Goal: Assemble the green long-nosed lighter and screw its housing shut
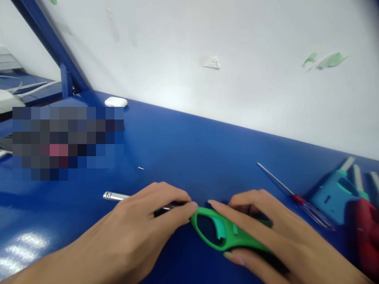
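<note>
A green long-nosed lighter lies across the middle, between both hands. It has a metal barrel, a trigger opening and a teal trigger. My left hand is closed round the barrel near where it joins the body; the slotted silver tip sticks out to the left. My right hand grips the green body, fingers along its upper side and thumb on the lower edge. A small screw rests on the table beyond my left hand. To the right of my right hand lies a screwdriver with a red and clear handle.
At the right are a teal lighter, a red lighter and part of another one. A white earbuds case sits by the white wall. A pixelated patch hides the left of the blue table.
</note>
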A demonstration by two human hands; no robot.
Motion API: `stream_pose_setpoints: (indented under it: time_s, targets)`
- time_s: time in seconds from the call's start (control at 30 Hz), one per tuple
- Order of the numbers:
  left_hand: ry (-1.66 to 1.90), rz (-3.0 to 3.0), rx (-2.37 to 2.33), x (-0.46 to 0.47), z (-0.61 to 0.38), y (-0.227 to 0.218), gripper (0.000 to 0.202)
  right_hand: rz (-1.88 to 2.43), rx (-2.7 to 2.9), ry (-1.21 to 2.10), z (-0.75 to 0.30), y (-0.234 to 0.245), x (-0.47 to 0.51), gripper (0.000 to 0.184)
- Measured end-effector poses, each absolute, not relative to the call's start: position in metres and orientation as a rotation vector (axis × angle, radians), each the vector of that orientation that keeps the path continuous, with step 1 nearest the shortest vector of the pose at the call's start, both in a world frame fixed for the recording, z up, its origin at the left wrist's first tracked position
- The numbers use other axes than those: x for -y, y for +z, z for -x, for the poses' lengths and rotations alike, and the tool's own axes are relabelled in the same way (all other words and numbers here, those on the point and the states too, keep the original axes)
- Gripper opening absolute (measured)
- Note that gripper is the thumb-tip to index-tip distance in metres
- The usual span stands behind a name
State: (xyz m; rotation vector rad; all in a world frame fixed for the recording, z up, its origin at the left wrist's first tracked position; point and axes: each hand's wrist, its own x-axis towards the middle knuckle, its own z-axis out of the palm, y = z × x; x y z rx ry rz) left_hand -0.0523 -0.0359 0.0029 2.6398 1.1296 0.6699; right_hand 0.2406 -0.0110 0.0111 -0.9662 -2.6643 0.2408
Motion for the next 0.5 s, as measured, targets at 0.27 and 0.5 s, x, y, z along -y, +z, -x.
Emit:
stream_pose_setpoints:
  time_s: [0.27,0.5]
  targets:
    - [0.69,-2.692,-1.111,0.0347,0.051,0.0054,0.049,0.988,2.585,0.193,-0.2486,0.0221,0.0096,0.028]
    - [0.75,-2.794,-1.112,0.0326,0.045,0.0,0.044,0.959,2.58,0.199,-0.2455,0.013,0.0105,0.028]
